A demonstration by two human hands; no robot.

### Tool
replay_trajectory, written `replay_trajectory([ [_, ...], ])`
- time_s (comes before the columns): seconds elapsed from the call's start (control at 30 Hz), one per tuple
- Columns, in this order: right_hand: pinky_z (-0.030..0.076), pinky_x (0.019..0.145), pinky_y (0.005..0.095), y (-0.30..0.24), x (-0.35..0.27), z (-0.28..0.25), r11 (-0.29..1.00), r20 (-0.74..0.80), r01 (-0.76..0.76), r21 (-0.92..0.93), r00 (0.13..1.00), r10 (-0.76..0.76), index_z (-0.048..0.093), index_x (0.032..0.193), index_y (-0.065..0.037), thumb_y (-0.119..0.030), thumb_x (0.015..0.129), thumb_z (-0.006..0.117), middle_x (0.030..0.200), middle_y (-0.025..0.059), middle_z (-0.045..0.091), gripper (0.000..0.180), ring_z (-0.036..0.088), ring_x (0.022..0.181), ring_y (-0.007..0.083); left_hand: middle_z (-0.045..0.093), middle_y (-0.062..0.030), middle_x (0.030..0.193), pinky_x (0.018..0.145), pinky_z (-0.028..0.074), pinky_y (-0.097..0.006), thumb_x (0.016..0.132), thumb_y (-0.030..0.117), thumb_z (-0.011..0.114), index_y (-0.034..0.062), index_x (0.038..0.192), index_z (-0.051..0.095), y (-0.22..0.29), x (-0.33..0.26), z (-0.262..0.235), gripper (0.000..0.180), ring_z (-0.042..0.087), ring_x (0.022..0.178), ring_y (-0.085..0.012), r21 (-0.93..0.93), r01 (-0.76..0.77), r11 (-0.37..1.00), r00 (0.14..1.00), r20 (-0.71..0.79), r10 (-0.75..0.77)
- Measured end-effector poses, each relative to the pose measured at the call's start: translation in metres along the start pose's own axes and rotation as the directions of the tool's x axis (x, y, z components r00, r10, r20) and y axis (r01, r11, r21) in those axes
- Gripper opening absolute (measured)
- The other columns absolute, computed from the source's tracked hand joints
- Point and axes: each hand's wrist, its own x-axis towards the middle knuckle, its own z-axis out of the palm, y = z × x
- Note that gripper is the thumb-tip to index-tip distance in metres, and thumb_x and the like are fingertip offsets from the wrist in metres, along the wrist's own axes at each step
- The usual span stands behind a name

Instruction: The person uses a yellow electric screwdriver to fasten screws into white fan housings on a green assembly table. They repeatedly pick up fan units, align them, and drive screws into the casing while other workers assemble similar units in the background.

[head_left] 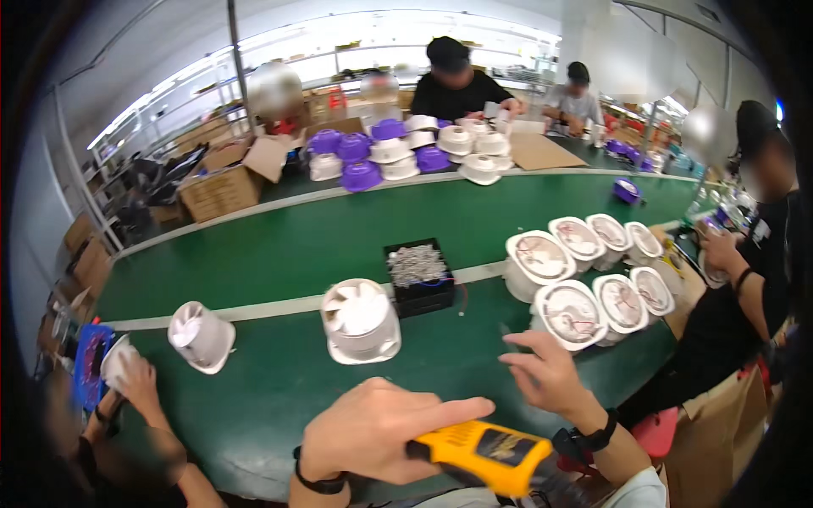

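Note:
My left hand [381, 432] is closed around the dark front end of a yellow-and-black power screwdriver [487, 453], index finger stretched along its top. The tool's rear reaches toward my right forearm. My right hand [546, 372] is raised over the bench, with its fingers bent and apart. A faint grey sliver shows by its fingertips, too blurred to name. Beyond my left hand stands a white round fan housing [362, 322] with blades showing. Several white housings with red wires [572, 313] stand in rows just beyond my right hand.
A black box of small metal screws [419, 267] stands mid-bench beside a pale strip. Another white fan housing [199, 337] is at left, near a co-worker's hands [135, 381] on a white part. Purple and white housings [389, 152] are piled across the green bench [279, 254]. Another person [745, 254] works at right.

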Motion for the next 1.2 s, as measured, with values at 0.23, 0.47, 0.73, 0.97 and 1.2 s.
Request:
replay_trajectory([
  [0.23, 0.041, 0.097, 0.0436, -0.045, 0.112, 0.116, 0.96, 0.05, 0.166, 0.225, 0.982, -0.182, 0.054, 0.112, -0.003, -0.014, 0.074, 0.072, 0.122, 0.0157, 0.052, 0.044, 0.051, 0.112, 0.0348, 0.062, -0.0098, 0.067, 0.05, 0.048, -0.039, 0.067, 0.024, 0.07, 0.0152, 0.126, 0.055, 0.01, -0.026, 0.007, 0.062, 0.062, 0.06, -0.0294, 0.36, 0.192, 0.913, 0.965, 0.098, -0.242],
  [0.47, 0.033, 0.106, 0.0492, -0.023, 0.128, 0.172, 0.973, 0.159, 0.22, 0.065, 0.961, -0.228, 0.058, 0.099, -0.006, -0.018, 0.074, 0.071, 0.114, 0.0105, 0.054, 0.031, 0.05, 0.115, 0.0284, 0.065, -0.0088, 0.068, 0.051, 0.049, -0.039, 0.068, 0.026, 0.069, 0.0177, 0.121, 0.058, 0.015, -0.011, 0.002, 0.054, 0.063, 0.059, -0.0303, 0.367, 0.265, 0.891, 0.933, 0.134, -0.333],
  [0.73, 0.025, 0.109, 0.0536, -0.033, 0.108, 0.103, 0.919, 0.067, 0.115, 0.377, 0.986, -0.151, 0.051, 0.085, -0.006, -0.017, 0.074, 0.072, 0.111, 0.0109, 0.052, 0.027, 0.047, 0.119, 0.0316, 0.066, -0.0116, 0.072, 0.058, 0.053, -0.034, 0.053, 0.016, 0.076, 0.0122, 0.106, 0.067, 0.01, -0.023, -0.004, 0.054, 0.066, 0.064, -0.0283, 0.408, 0.367, 0.836, 0.93, -0.188, -0.317],
  [0.97, 0.023, 0.111, 0.0549, -0.032, 0.038, 0.018, 0.953, 0.219, -0.028, 0.303, 0.975, -0.041, 0.051, 0.081, -0.007, -0.014, 0.076, 0.071, 0.109, 0.0123, 0.053, 0.022, 0.052, 0.109, 0.0326, 0.068, -0.0127, 0.082, 0.061, 0.052, -0.031, 0.054, 0.009, 0.077, 0.0081, 0.107, 0.065, -0.002, -0.031, -0.013, 0.054, 0.067, 0.068, -0.0272, 0.344, 0.34, 0.875, 0.856, -0.498, -0.137],
  [1.2, 0.022, 0.111, 0.0604, -0.029, -0.019, 0.021, 0.986, 0.366, -0.036, 0.165, 0.93, -0.027, 0.053, 0.085, -0.008, -0.017, 0.079, 0.07, 0.111, 0.0095, 0.053, 0.02, 0.051, 0.114, 0.0293, 0.067, -0.0074, 0.085, 0.066, 0.05, -0.024, 0.07, 0.004, 0.075, 0.0002, 0.108, 0.059, -0.037, -0.012, 0.008, 0.041, 0.063, 0.068, -0.014, 0.046, 0.293, 0.955, 0.572, -0.809, -0.137],
])
